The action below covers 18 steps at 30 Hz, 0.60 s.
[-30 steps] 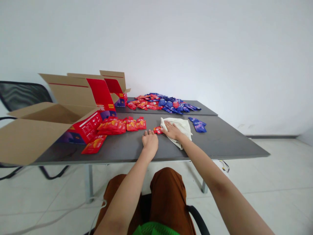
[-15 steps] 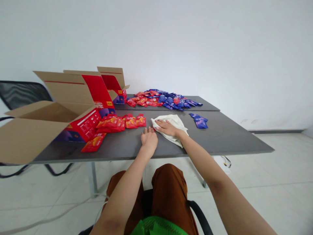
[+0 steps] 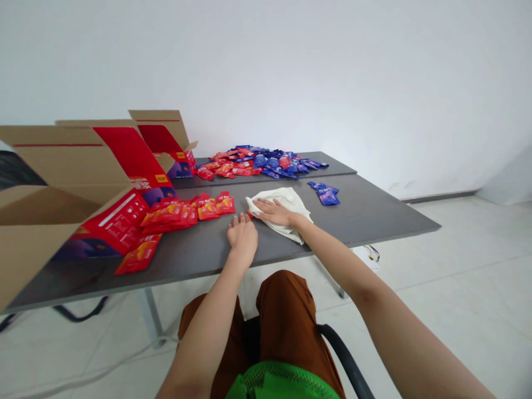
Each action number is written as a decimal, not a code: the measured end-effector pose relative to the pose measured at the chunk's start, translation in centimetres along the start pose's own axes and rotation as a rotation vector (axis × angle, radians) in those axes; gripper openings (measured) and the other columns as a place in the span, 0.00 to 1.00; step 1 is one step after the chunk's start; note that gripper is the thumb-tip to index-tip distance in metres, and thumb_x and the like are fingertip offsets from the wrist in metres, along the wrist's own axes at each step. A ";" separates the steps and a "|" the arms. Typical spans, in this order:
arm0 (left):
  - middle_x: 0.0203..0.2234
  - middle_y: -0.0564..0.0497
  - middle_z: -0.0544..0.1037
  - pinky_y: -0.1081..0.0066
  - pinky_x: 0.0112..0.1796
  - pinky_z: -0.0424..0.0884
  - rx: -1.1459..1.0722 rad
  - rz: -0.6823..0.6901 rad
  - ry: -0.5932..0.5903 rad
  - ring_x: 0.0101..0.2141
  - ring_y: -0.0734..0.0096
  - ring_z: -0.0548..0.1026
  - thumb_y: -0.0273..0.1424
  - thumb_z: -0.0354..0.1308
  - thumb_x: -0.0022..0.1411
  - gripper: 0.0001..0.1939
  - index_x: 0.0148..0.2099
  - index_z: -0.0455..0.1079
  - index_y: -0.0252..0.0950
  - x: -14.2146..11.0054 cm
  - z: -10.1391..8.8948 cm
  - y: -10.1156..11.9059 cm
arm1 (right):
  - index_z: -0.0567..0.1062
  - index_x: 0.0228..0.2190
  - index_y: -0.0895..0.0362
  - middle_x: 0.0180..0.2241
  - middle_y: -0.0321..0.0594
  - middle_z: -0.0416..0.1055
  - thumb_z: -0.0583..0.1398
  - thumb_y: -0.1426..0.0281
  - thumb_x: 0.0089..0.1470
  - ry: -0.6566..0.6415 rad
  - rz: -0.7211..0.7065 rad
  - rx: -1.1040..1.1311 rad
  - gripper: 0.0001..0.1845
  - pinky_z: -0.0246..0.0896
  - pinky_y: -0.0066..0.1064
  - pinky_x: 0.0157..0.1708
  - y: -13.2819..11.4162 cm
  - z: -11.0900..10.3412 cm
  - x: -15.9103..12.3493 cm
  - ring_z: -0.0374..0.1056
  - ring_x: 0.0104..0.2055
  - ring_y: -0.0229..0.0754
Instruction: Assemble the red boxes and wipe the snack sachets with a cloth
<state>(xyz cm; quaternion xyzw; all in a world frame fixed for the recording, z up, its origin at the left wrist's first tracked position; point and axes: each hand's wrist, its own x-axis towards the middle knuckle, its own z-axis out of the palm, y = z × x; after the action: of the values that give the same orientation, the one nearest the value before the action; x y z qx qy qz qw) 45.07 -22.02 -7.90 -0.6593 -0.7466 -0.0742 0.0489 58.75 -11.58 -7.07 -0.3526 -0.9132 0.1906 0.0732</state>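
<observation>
A white cloth (image 3: 291, 197) lies crumpled on the dark table, and my right hand (image 3: 274, 213) rests flat on it with the fingers stretched out. Just left of the cloth, my left hand (image 3: 243, 239) is on the tabletop, palm down, its fingers pointing forward and slightly apart. Between the left fingertips and the cloth's edge shows a small piece of a red packet (image 3: 250, 213); the rest of it is hidden. Several red packets (image 3: 170, 214) are piled left of my hands. Two or so blue packets (image 3: 326, 195) lie to the right of the cloth.
Open cardboard boxes, one near (image 3: 120, 221) and one farther back (image 3: 180, 163), stand on the left of the dark table (image 3: 374, 213). A big heap of red and blue packets (image 3: 266, 162) lies at the back. Beyond the table is a white wall (image 3: 332, 72).
My view has turned a little to the right, so things sit farther left. Both hands keep nearly the same places beside and on the cloth.
</observation>
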 end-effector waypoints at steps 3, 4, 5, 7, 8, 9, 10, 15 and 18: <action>0.62 0.38 0.64 0.55 0.53 0.66 -0.006 0.004 0.018 0.61 0.51 0.62 0.21 0.36 0.66 0.27 0.61 0.66 0.26 -0.2 -0.1 0.0 | 0.47 0.68 0.50 0.69 0.36 0.40 0.43 0.48 0.64 -0.016 -0.076 -0.005 0.37 0.16 0.51 0.66 -1.2 0.3 0.0 0.31 0.71 0.50; 0.61 0.37 0.65 0.54 0.53 0.67 -0.008 0.006 0.023 0.61 0.50 0.62 0.22 0.37 0.67 0.26 0.59 0.69 0.27 -0.2 -0.2 0.0 | 0.48 0.68 0.50 0.69 0.35 0.41 0.44 0.50 0.64 -0.022 -0.108 -0.009 0.36 0.16 0.50 0.66 -1.4 0.3 -0.1 0.32 0.71 0.50; 0.61 0.37 0.66 0.54 0.52 0.67 -0.009 0.008 0.027 0.60 0.50 0.63 0.22 0.37 0.67 0.26 0.57 0.71 0.28 -0.2 -0.2 0.0 | 0.48 0.67 0.50 0.69 0.35 0.41 0.45 0.51 0.65 -0.025 -0.132 -0.014 0.35 0.16 0.50 0.66 -1.5 0.4 -0.1 0.32 0.71 0.49; 0.60 0.35 0.67 0.54 0.52 0.67 -0.005 0.011 0.031 0.59 0.49 0.64 0.22 0.37 0.66 0.26 0.57 0.71 0.28 -0.2 -0.2 0.1 | 0.49 0.67 0.50 0.69 0.35 0.43 0.45 0.54 0.65 -0.021 -0.146 -0.031 0.33 0.17 0.49 0.66 -1.5 0.6 0.0 0.34 0.71 0.48; 0.60 0.35 0.66 0.53 0.52 0.67 -0.002 0.010 0.029 0.59 0.49 0.64 0.21 0.38 0.66 0.26 0.58 0.70 0.28 -0.1 -0.2 0.1 | 0.49 0.67 0.51 0.69 0.36 0.44 0.44 0.56 0.66 -0.013 -0.138 -0.045 0.32 0.18 0.49 0.67 -1.3 0.7 0.2 0.35 0.71 0.47; 0.60 0.34 0.65 0.53 0.52 0.67 -0.001 0.007 0.027 0.59 0.50 0.64 0.21 0.38 0.65 0.26 0.59 0.69 0.27 -0.1 -0.2 0.1 | 0.49 0.67 0.51 0.68 0.36 0.44 0.43 0.57 0.66 0.003 -0.123 -0.062 0.32 0.18 0.48 0.67 -1.1 0.7 0.4 0.36 0.71 0.46; 0.61 0.34 0.64 0.53 0.52 0.67 0.000 0.003 0.023 0.60 0.50 0.64 0.20 0.37 0.65 0.27 0.61 0.67 0.27 0.0 -0.1 0.1 | 0.50 0.67 0.51 0.68 0.36 0.45 0.43 0.58 0.66 0.023 -0.100 -0.082 0.31 0.19 0.48 0.67 -0.8 0.8 0.7 0.37 0.71 0.45; 0.64 0.36 0.59 0.54 0.54 0.65 0.013 0.003 -0.031 0.62 0.52 0.60 0.20 0.37 0.65 0.29 0.66 0.58 0.26 0.1 0.0 0.0 | 0.53 0.66 0.56 0.67 0.42 0.50 0.41 0.60 0.65 0.149 0.094 -0.150 0.31 0.28 0.50 0.66 2.1 0.3 2.1 0.43 0.69 0.47; 0.65 0.37 0.57 0.55 0.55 0.64 0.028 -0.014 -0.056 0.63 0.52 0.59 0.20 0.35 0.65 0.30 0.67 0.57 0.27 0.1 0.0 0.1 | 0.51 0.67 0.56 0.67 0.42 0.48 0.39 0.61 0.65 0.187 0.195 -0.176 0.32 0.32 0.52 0.65 3.9 -0.1 2.3 0.43 0.69 0.47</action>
<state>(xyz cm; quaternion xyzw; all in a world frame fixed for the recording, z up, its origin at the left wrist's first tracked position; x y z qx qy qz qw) 45.14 -21.86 -7.90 -0.6552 -0.7532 -0.0454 0.0366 59.45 -7.40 -8.52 -0.4610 -0.8770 0.0824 0.1078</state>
